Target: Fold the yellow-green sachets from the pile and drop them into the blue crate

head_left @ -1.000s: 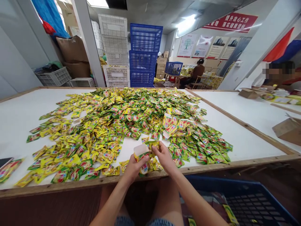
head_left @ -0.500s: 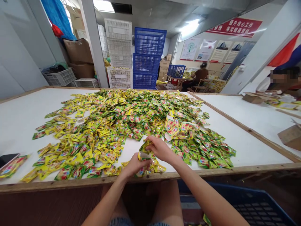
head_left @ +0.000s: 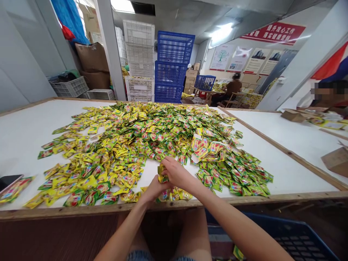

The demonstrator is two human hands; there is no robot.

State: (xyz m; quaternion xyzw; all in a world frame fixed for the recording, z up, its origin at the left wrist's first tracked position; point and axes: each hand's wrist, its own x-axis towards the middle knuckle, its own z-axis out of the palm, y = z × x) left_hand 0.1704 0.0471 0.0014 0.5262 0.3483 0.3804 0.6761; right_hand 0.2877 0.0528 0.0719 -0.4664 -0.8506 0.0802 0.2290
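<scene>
Near the table's front edge, my left hand (head_left: 155, 189) is closed around the lower part of a small yellow-and-green carton (head_left: 162, 175). My right hand (head_left: 175, 173) curls over the carton's top and right side, with its fingertips largely hidden behind it. Several yellow-and-green sachets (head_left: 179, 194) lie just under and beside my hands. Beyond them spreads a big heap of similar sachets (head_left: 160, 130). A few larger cartons with red fruit printed on them (head_left: 201, 146) rest on the heap at the right.
A wooden rim (head_left: 108, 208) borders the white tabletop (head_left: 21, 134). A phone (head_left: 9, 183) lies at the far left. Below the table at right is a blue crate (head_left: 293, 232). Blue crates (head_left: 174, 47) are stacked behind. Another person (head_left: 330, 96) is at the right.
My right hand has moved slightly left and closed over the carton's top. The carton's white inside, visible before, no longer shows.
</scene>
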